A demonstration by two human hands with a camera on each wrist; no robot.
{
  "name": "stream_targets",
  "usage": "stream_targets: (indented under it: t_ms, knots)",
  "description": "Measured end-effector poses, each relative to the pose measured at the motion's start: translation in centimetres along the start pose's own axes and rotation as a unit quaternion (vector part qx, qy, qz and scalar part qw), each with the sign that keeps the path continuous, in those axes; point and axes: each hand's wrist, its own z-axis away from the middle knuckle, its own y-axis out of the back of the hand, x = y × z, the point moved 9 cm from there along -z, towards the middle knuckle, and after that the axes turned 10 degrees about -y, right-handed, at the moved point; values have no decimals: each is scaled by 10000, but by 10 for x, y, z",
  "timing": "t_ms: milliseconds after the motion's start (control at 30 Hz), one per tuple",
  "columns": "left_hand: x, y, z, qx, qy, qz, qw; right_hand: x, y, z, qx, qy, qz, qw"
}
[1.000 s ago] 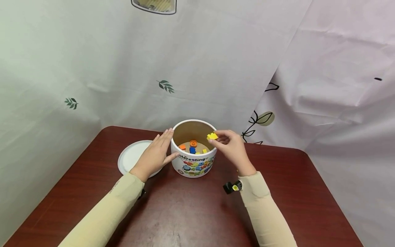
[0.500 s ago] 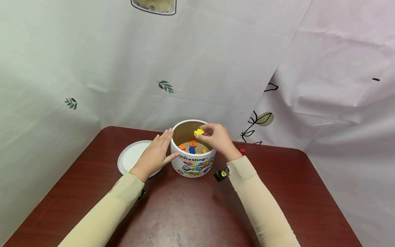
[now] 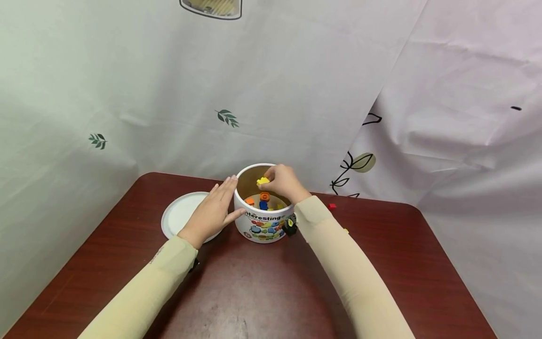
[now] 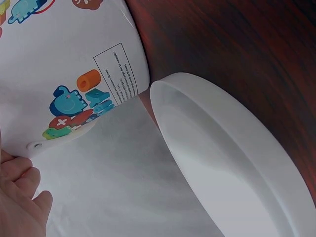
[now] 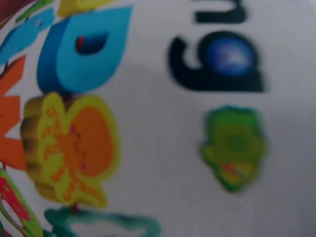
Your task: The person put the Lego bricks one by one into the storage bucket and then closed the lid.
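A white round tub [image 3: 262, 230] with colourful printing stands on the table. Against its left side rests my left hand [image 3: 210, 214], fingers straight and thumb along the front; part of that hand [image 4: 22, 197] shows beside the tub's wall in the left wrist view. My right hand [image 3: 285, 182] pinches a yellow toy brick [image 3: 262, 181] over the tub's opening. Inside the tub lie an orange round piece [image 3: 264, 196], an orange block [image 3: 250, 201], a blue brick [image 3: 264, 205] and small yellow pieces. Only the tub's printed wall [image 5: 163, 128] fills the right wrist view, blurred.
The white lid [image 3: 179, 212] lies left of the tub, partly behind my left hand. On the dark red table [image 3: 254, 292], a red piece [image 3: 332, 205] sits to the right. A yellow bit [image 3: 346, 231] peeks out beside my right sleeve. A white curtain [image 3: 271, 94] hangs behind.
My right hand has moved left with the yellow brick, from the tub's right rim to above its opening. The red piece on the table has come into view. My left hand stays put.
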Motion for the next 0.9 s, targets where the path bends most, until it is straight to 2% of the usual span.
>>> stream_targets:
  t_ms: [100,233,567,700,900]
  knots:
    - [1,1,-1,25,-29,-10,10000,-1,-5,-4,-22,-14,176,9998]
    - [0,0,-1,18,-40,-25,10000,0,-7,-4,27,-15,157,9999]
    - [1,1,1,88,-32,78,9999,-1,18,14,435,360,-585,9967]
    - [2,1,1,161,-99,143,9997,2,32,26,711,536,-1022,9908]
    - [2,3,2,223,-116,100,9996,14,56,49,1198,858,-1757,9733]
